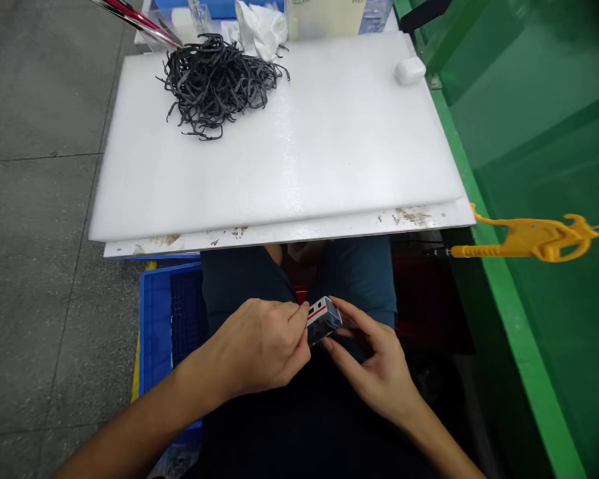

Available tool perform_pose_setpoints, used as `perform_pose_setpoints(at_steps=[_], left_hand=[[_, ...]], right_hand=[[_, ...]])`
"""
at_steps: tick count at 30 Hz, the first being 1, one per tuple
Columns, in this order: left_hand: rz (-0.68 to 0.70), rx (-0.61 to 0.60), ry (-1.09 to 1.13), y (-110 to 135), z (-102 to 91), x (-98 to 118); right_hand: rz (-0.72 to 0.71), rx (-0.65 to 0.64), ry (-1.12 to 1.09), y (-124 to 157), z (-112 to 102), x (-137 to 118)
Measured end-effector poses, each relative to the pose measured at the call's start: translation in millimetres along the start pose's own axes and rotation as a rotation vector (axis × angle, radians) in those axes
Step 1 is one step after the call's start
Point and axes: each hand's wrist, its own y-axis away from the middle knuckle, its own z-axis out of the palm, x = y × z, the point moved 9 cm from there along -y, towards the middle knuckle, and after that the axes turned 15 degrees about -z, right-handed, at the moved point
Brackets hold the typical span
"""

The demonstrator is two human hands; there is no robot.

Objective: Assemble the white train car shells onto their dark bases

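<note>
A small white-and-grey box (pixel 323 320) with a red stripe sits between my hands, above my lap. My left hand (pixel 255 349) pinches its left end with the fingertips. My right hand (pixel 374 369) cradles its right end between thumb and fingers. Its underside is hidden. Farther ahead, a tangled pile of thin black strips (pixel 214 86) lies on a white plastic board (pixel 279 146), out of reach of both hands.
A blue plastic crate (pixel 156 332) stands left of my knees. A green frame (pixel 504 319) with a yellow plastic clip (pixel 529 239) runs along the right. Behind the board are white tissue (pixel 259 30) and other supplies. A white block (pixel 409 70) sits on the board's far corner.
</note>
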Motion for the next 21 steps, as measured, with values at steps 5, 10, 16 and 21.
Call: perform_pose_setpoints(at_steps=[5, 10, 16, 21], left_hand=[[0.022, -0.044, 0.068, -4, -7.3, -5], [0.021, -0.012, 0.097, -1, -5.2, -5], [0.013, -0.043, 0.064, 1, 2.5, -1], [-0.010, -0.018, 0.009, 0, 7.7, 0]], right_hand=[[0.030, -0.006, -0.021, -4, 4, 6], [0.053, -0.039, -0.035, -3, 4, 11], [0.062, -0.026, -0.010, 0, 1, 9], [0.074, -0.004, -0.028, 4, 4, 9]])
